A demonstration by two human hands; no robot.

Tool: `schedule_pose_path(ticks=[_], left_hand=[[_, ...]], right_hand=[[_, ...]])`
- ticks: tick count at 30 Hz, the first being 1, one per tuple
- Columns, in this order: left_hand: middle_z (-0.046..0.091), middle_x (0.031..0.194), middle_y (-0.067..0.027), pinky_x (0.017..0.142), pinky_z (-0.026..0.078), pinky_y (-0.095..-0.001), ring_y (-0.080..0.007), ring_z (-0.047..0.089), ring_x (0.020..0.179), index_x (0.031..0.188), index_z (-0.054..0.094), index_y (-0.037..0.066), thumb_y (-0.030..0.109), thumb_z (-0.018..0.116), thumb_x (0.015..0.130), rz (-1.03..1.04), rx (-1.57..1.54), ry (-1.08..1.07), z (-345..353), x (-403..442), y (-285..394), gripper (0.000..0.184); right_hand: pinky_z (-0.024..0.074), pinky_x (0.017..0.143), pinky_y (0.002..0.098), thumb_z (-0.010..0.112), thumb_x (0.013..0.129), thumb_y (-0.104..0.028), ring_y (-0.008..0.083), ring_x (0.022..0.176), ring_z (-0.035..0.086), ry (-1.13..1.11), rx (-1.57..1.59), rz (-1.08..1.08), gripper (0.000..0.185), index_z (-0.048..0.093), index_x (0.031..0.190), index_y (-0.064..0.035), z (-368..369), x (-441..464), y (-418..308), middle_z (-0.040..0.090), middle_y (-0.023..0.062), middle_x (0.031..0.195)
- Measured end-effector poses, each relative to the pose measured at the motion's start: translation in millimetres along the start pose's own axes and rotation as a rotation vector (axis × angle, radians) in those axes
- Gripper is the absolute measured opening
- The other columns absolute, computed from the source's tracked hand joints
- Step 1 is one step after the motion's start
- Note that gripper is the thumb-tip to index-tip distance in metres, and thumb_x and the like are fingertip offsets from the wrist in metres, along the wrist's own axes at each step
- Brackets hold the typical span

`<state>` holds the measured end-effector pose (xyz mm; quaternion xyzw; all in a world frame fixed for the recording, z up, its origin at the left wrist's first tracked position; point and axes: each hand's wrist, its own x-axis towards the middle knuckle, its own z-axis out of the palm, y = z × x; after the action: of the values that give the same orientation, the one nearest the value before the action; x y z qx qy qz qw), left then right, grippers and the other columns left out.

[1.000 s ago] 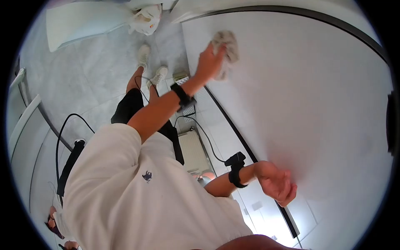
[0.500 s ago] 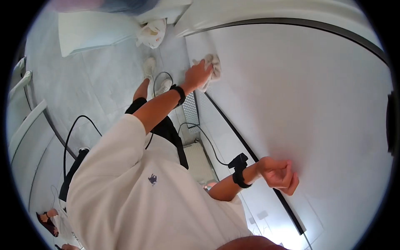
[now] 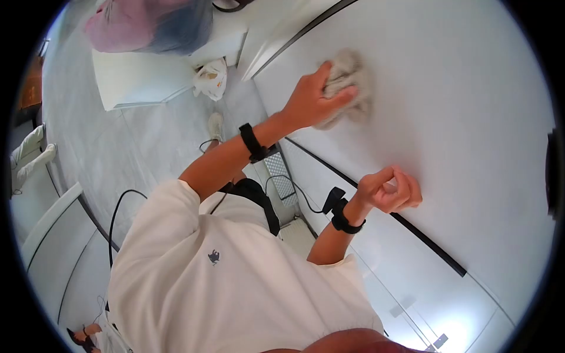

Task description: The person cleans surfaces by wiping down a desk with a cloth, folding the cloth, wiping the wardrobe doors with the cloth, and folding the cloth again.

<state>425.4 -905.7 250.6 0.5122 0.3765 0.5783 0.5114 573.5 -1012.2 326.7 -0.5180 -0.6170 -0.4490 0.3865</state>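
My left hand (image 3: 315, 100) is closed on a crumpled beige cloth (image 3: 353, 79) and presses it against a broad smooth white surface (image 3: 471, 153). The cloth bunches out past my fingertips, its edges slightly blurred. Lower down, near the dark edge strip (image 3: 426, 242) of that surface, my right hand (image 3: 391, 189) is curled into a loose fist. Nothing shows between its fingers. Whether this hand touches the surface, I cannot tell. Black bands circle both wrists, and a small black device (image 3: 334, 200) sits on the right one.
A cable (image 3: 294, 182) runs to the device on my right wrist. A white plastic bag (image 3: 210, 79) lies by a white cabinet (image 3: 141, 82), with a pink and blue bundle (image 3: 153, 26) above it. White curved rails (image 3: 50, 220) stand at left. Another person's foot (image 3: 82, 338) shows at lower left.
My left hand has slid the cloth across the white surface, rightward in the picture. My right hand appears higher in view, still curled. The camera view has shifted too.
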Motion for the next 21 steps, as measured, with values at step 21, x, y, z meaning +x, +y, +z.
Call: schedule_pose_path(ticks=[21], left_hand=[[0.066, 0.086, -0.022, 0.072, 0.05, -0.0483, -0.0394, 0.065, 0.081, 0.119, 0.047, 0.002, 0.051, 0.053, 0.088, -0.247, 1.07, -0.281, -81, -67, -135, 0.058]], right_hand=[[0.0475, 0.059, 0.0351, 0.064, 0.067, 0.007, 0.025, 0.076, 0.057, -0.773, 0.688, 0.261, 0.017, 0.062, 0.08, -0.0042, -66, -53, 14, 0.056, 0.0078, 0.083]])
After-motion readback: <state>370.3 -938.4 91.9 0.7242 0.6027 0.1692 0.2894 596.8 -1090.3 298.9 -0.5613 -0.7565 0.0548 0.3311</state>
